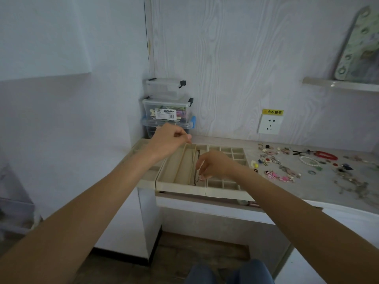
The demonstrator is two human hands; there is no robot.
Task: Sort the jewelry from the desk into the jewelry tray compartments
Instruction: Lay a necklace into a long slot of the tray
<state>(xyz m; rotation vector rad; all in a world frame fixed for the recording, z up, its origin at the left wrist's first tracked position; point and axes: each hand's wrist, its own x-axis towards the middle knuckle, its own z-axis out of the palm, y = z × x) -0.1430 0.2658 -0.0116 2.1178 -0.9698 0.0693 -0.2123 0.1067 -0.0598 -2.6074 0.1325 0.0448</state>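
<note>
Against the pale counter [287, 191], left hand [170, 139] and right hand [213, 165] each pinch an end of a necklace [195, 160] stretched over the tray [180, 188]'s long slot (loose jewelry [287, 160] waits rightward), needing gentle lowering next.

The tangled silvery chains [352, 186] at the grey desk's [307, 187] right end blur together; the picture edge cuts off the leaning patterned board [357, 48].

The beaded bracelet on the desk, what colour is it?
Red; the beaded bracelet shows in the head view.
</note>
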